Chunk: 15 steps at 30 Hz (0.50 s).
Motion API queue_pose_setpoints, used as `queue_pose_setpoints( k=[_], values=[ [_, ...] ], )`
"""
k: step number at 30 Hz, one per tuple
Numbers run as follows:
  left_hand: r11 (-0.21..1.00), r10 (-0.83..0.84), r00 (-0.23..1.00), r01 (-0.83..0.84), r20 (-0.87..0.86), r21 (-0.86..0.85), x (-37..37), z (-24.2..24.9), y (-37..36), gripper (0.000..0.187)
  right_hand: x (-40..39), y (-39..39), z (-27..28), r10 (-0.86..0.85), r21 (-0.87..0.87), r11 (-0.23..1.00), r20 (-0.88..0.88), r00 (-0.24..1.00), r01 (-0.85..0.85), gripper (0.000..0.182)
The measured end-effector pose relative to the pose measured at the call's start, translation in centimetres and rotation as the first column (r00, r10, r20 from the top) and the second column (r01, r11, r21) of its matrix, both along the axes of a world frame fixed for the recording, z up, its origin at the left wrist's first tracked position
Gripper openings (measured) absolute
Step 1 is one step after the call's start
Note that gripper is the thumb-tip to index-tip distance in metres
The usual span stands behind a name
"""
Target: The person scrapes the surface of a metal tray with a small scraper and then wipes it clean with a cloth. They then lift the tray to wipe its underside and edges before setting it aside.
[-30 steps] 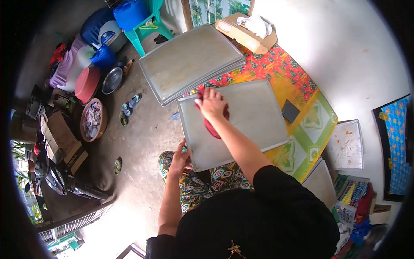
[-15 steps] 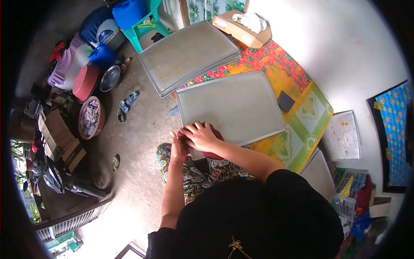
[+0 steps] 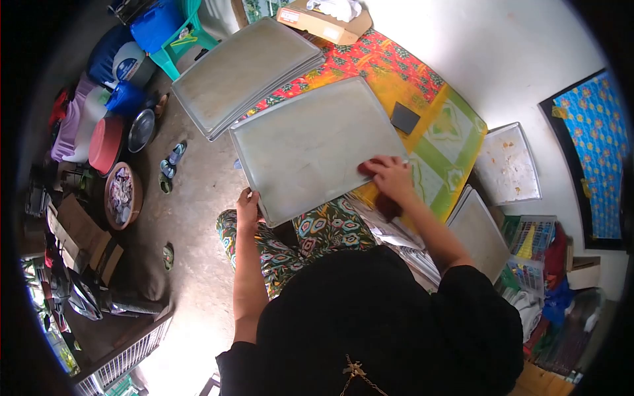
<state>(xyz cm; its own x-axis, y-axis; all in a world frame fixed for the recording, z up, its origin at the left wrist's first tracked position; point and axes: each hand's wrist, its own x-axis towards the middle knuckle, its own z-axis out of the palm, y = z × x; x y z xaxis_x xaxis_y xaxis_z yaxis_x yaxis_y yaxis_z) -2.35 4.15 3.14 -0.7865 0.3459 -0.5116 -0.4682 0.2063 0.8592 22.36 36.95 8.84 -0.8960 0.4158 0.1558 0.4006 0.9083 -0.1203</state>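
A flat metal baking tray (image 3: 310,145) lies with its far side on the cloth-covered table (image 3: 422,72) and its near edge above my lap. My left hand (image 3: 247,211) grips the tray's near left corner, the thumb showing at the rim. My right hand (image 3: 394,181) presses a dark red cloth (image 3: 388,208) at the tray's right edge, and part of the cloth hangs below the hand. Beyond the tray, to the left, sits a stack of similar trays (image 3: 247,76). A dark square pad (image 3: 405,117) rests on the table to the right.
A cardboard box (image 3: 323,25) stands at the table's far end. One stained tray (image 3: 508,162) leans against the right wall, and another tray (image 3: 479,228) is nearer me. Plastic baskets (image 3: 531,241) are at the right. Basins, slippers and a green chair (image 3: 168,63) are on the left.
My right hand has moved right with the red cloth, from the tray's near left corner to its right edge. My left hand has closed on that left corner. The view has shifted.
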Motion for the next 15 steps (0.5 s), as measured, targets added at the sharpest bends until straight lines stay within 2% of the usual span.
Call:
queue_pose_setpoints(
  k=[1, 5, 6, 8, 9, 10, 11, 12, 13, 15],
  values=[
    [1.0, -0.012, 1.0, 0.012, -0.003, -0.008, -0.1, 0.1, 0.0, 0.037, 1.2, 1.7, -0.6, -0.069, 0.047, 0.996, -0.024, 0.997, 0.071, 0.037],
    [1.0, 0.005, 0.998, -0.006, -0.059, -0.019, -0.2, -0.6, 0.0, 0.038, 2.8, 7.6, -0.8, -0.346, 0.14, 0.933, 0.093, 0.933, 0.332, 0.037],
    [0.996, -0.015, 0.994, 0.005, -0.107, -0.086, -0.1, -0.3, -0.1, 0.039, 2.7, 8.3, -0.4, -0.403, 0.156, 0.91, 0.121, 0.907, 0.384, 0.037],
    [0.978, -0.048, 0.978, 0.004, -0.203, -0.21, 0.4, 0.8, -0.3, 0.042, 1.3, 7.2, 2.3, -0.452, 0.165, 0.882, 0.032, 0.891, 0.441, 0.036],
    [0.948, -0.113, 0.9, -0.029, -0.421, -0.316, 0.7, 0.2, -0.6, 0.045, 0.3, 6.3, 3.3, -0.471, 0.165, 0.869, -0.01, 0.882, 0.466, 0.035],
    [0.907, -0.2, 0.773, -0.086, -0.601, -0.413, 1.2, -0.8, -0.9, 0.048, -0.5, 5.4, 3.4, -0.415, 0.049, 0.905, -0.115, 0.903, 0.422, 0.036],
    [0.856, -0.304, 0.606, -0.165, -0.735, -0.491, 1.4, -1.7, -1.5, 0.05, -1.4, 4.1, 3.5, -0.356, 0.031, 0.931, -0.132, 0.925, 0.363, 0.038],
    [0.855, -0.373, 0.531, -0.121, -0.76, -0.504, 3.0, 1.4, -0.9, 0.058, -2.3, 2.5, 3.7, -0.297, 0.013, 0.953, -0.152, 0.943, 0.302, 0.04],
    [0.846, -0.458, 0.404, -0.076, -0.792, -0.528, 4.0, 2.1, -0.9, 0.064, -3.3, 0.5, 4.0, -0.269, 0.0, 0.963, -0.09, 0.959, 0.27, 0.043],
    [0.719, -0.669, 0.363, 0.092, -0.649, -0.689, 6.7, 5.4, -0.3, 0.071, -3.1, -2.1, 2.6, -0.127, 0.044, 0.99, -0.094, 0.987, 0.131, 0.046]
  ],
)
